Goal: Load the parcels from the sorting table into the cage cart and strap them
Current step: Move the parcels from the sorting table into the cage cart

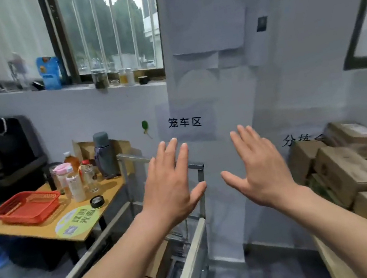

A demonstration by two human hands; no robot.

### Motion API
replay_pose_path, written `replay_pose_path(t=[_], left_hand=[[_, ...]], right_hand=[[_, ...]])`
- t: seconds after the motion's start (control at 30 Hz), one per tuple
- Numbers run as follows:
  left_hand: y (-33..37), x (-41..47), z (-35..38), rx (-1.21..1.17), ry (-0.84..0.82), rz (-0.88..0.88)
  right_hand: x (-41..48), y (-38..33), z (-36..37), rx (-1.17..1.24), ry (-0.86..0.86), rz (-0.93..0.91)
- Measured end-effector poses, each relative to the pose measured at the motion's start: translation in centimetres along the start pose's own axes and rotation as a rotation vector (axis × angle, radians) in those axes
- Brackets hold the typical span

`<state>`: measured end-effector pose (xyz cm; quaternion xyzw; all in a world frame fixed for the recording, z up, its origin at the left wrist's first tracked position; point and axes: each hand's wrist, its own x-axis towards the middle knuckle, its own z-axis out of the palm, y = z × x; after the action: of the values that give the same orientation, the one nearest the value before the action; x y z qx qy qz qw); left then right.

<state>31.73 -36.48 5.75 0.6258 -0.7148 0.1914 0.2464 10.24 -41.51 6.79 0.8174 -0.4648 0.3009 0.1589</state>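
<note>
both hands are being held up empty, backs toward the camera, fingers spread and flat. the left hand is hovering above the far corner of the grey metal-framed cage cart, not touching its rail; the right hand is showing to the right of the cart, against the pale wall. the two hands are apart, thumbs pointing toward each other, gripping nothing.

the brown cardboard parcels are lying stacked in a loose pile well to the right of the cart, on a tan sorting surface whose edge is showing at lower right. a few brown cartons are sitting inside the cart, below its rails; their number cannot be told.

left of the cart, a small wooden surface is carrying a red plastic mesh basket, several bottles and a grey flask.
</note>
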Motion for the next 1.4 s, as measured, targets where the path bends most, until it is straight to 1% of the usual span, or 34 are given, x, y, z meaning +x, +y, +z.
replay_pose_path(t=[0.1,0.3,0.4,0.57,0.77,0.93,1.03,1.23,1.33,1.4], left_hand=[[3.3,1.5,-1.1,-0.067,0.043,0.09],[8.9,2.1,-2.7,-0.193,0.093,0.266],[11.8,1.3,-3.0,-0.257,0.103,0.359],[17.6,-0.4,-3.1,-0.39,0.07,0.476],[25.3,-2.7,-4.0,-0.487,0.013,0.605],[32.0,-5.2,-5.0,-0.573,0.002,0.705],[36.4,-7.2,-5.3,-0.6,-0.029,0.754],[45.7,-13.0,-4.9,-0.639,-0.133,0.805],[49.8,-16.4,-4.0,-0.669,-0.212,0.814],[52.3,-18.8,-3.2,-0.691,-0.301,0.798]], right_hand=[[-1.9,2.1,-3.9,-0.084,0.052,0.088],[-6.9,4.2,-10.7,-0.234,0.092,0.253],[-10.4,4.5,-13.7,-0.311,0.071,0.35],[-16.6,4.9,-18.6,-0.44,0.034,0.496],[-23.8,5.8,-24.4,-0.538,0.007,0.65],[-30.1,7.5,-28.4,-0.601,-0.002,0.766],[-34.2,8.9,-30.5,-0.615,-0.009,0.833],[-43.6,12.9,-33.9,-0.604,-0.117,0.957],[-48.3,15.5,-34.3,-0.505,-0.201,1.034],[-51.6,17.4,-34.0,-0.423,-0.294,1.11]])
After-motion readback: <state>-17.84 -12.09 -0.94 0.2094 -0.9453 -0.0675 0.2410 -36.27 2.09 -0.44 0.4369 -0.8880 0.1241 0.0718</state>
